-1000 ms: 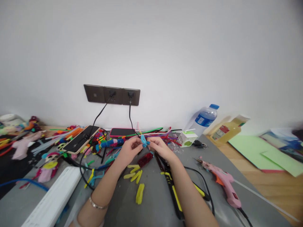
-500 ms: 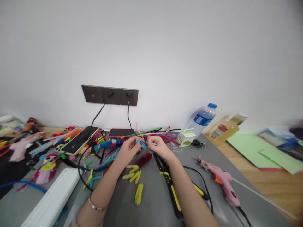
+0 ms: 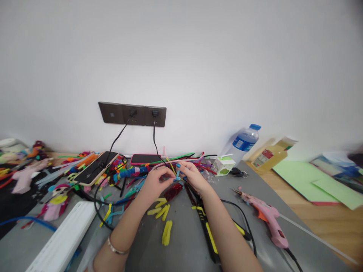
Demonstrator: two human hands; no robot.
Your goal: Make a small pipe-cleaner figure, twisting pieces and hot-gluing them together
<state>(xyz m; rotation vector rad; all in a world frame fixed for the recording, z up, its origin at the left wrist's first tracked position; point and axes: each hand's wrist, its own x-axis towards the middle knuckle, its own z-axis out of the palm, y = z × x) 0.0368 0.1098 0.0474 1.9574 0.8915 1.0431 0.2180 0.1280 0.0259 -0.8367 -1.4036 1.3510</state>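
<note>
A small light-blue piece of pipe cleaner (image 3: 178, 175) is between my two hands, above the table's middle. My right hand (image 3: 193, 175) pinches it from the right. My left hand (image 3: 159, 182) has thumb and fingers closed toward its lower left end. The fingertips cover part of the piece. Just below the hands lie a dark red translucent object (image 3: 173, 191) and several folded yellow fuzzy pieces (image 3: 162, 211). Yellow-and-black pliers (image 3: 206, 228) lie partly under my right forearm.
A pink glue gun (image 3: 268, 215) lies at right, its cord trailing forward. Pipe cleaners (image 3: 185, 156), a phone (image 3: 96, 168) and a fuzzy doll (image 3: 55, 204) crowd the left and back. A white strip (image 3: 64, 238), small box (image 3: 223, 165) and bottles (image 3: 245, 141) stand around.
My left hand has moved slightly right and down and its fingers have shifted. The blue piece, earlier bunched between both hands, now shows as a thin upright bit near my right fingertips.
</note>
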